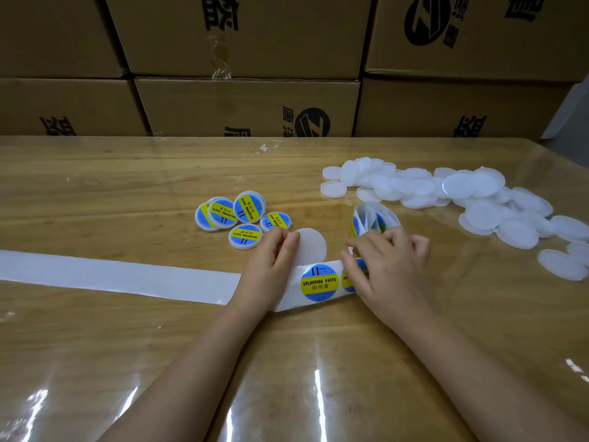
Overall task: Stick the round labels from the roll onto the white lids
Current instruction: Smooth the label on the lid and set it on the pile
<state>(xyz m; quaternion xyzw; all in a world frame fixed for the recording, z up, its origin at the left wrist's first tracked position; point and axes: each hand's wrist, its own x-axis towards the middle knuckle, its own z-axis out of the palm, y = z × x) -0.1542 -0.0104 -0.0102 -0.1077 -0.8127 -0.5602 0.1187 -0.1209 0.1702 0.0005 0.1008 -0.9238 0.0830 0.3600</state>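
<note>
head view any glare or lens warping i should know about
Head view: overhead light glares in white streaks off the clear table cover near the bottom; the wide lens tilts the boxes outward at the sides; the label reads sharp, while the lids wash out pale.

Our right hand [387,260] covers most of the second label [345,279] on the backing strip [111,275] and the lower part of the roll [373,220], so we cannot tell what its fingertips touch. Our left hand [271,260] hides the left edge of the white lid [314,245]; the strip runs off the left edge, and the cardboard boxes [248,36] are cropped at the top.
</note>
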